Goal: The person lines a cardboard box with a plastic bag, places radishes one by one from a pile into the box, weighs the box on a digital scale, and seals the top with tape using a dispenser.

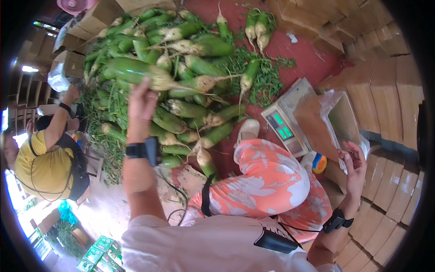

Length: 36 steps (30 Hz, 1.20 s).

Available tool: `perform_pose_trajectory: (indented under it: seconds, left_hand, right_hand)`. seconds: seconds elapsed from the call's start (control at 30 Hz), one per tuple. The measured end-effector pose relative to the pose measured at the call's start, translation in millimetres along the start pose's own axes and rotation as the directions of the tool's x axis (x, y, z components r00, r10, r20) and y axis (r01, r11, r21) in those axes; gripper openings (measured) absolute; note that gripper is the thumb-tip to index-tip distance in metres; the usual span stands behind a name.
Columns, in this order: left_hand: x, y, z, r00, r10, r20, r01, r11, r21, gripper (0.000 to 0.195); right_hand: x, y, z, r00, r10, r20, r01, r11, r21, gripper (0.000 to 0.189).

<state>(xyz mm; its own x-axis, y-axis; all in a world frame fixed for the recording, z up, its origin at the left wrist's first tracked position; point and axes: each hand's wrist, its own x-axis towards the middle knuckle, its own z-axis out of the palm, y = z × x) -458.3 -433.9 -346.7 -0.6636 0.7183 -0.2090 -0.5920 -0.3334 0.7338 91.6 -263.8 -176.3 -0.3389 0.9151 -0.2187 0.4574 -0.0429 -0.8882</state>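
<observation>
My left hand grips a large green radish near its pale lower end, above a big heap of green radishes with leafy tops. The held radish lies sideways, its thin root pointing right, and is slightly blurred. My right hand is at the right, palm up with half-curled fingers, beside an upright cardboard box lined with clear plastic. I see nothing held in it. The box stands on a digital scale with lit green digits, right of my shoe.
Cardboard boxes are stacked along the right. A roll of coloured tape lies near my foot. Loose radishes and cut leaves lie on the red floor. At the left, a person in a yellow shirt reaches towards a plastic-lined box.
</observation>
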Motion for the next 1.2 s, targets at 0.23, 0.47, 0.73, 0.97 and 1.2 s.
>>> perform_pose_trajectory:
  seconds: [0.23, 0.47, 0.73, 0.97, 1.2]
  left_hand:
    - [-14, -77, 67, 0.987, -0.109, -0.114, 0.101, 0.992, -0.072, 0.059]
    - [-32, -102, -3, 0.811, 0.218, -0.543, -0.001, 0.928, 0.371, 0.065]
    - [-5, -13, -104, 0.686, 0.538, -0.489, 0.382, 0.305, 0.872, 0.088]
    - [22, 4, -73, 0.842, 0.317, -0.437, 0.539, -0.443, 0.716, 0.071]
    - [110, -11, -75, 0.963, 0.092, -0.253, 0.253, -0.628, 0.736, 0.084]
  right_hand:
    - [7, -27, 24, 0.995, -0.052, 0.083, 0.062, 0.991, -0.122, 0.032]
    - [-5, 8, -2, 0.998, 0.049, 0.037, -0.044, 0.992, -0.117, 0.032]
    - [0, 13, -2, 0.999, 0.037, 0.039, -0.033, 0.994, -0.102, 0.031]
    - [-3, 7, 6, 0.995, 0.096, -0.013, -0.096, 0.990, -0.101, 0.030]
    - [2, 6, -1, 0.990, 0.143, 0.010, -0.140, 0.980, -0.140, 0.031]
